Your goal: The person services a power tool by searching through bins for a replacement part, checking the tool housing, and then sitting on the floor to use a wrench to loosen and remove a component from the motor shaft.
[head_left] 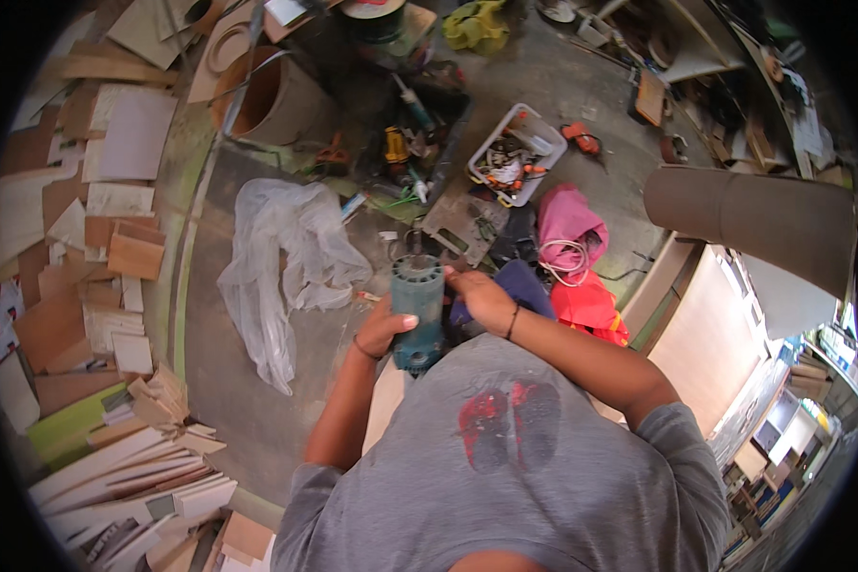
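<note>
Left of the green cylinder point(418, 310), the left hand point(383, 327) clasps it; at its right, the right hand point(484, 303) curls, hold unclear.

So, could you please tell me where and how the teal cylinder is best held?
I'd grip the teal cylinder around its middle, coming from the left, as the left hand does: its long, round barrel should suit a wrapped palm, and that leaves the holed end uncovered.

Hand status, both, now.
Left hand: closed around the green cylindrical housing, thumb across its near side.
Right hand: at the housing's upper right edge; whether it grips anything cannot be told.
</note>
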`<action>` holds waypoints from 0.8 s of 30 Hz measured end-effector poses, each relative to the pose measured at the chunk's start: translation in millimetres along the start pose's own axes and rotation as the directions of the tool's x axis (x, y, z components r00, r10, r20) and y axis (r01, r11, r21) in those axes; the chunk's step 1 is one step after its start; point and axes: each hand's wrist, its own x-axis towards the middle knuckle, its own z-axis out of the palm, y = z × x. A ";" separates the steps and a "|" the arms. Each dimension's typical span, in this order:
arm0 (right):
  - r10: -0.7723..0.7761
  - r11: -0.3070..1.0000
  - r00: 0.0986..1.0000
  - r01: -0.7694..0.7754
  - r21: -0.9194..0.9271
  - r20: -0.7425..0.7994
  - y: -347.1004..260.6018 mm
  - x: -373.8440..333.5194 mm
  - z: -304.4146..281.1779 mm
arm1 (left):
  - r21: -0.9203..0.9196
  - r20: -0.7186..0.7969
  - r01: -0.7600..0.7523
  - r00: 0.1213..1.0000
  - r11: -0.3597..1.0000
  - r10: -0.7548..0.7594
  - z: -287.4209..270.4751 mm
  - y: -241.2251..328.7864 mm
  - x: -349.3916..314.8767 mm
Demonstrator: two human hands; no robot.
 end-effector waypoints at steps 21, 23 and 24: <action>0.475 0.847 0.878 -0.475 0.240 0.064 45.5 46.3 -128.9 | -0.474 -0.237 -0.093 0.971 0.876 -0.025 -39.9 -108.7 69.7; 0.500 0.843 0.865 -0.499 0.201 0.052 69.7 58.2 -166.4 | -0.550 -0.336 -0.181 0.942 0.815 -0.018 -36.2 -126.9 86.8; 0.499 0.847 0.865 -0.499 0.185 0.050 76.6 65.3 -181.6 | -0.583 -0.375 -0.225 0.927 0.780 -0.013 -35.4 -134.4 95.1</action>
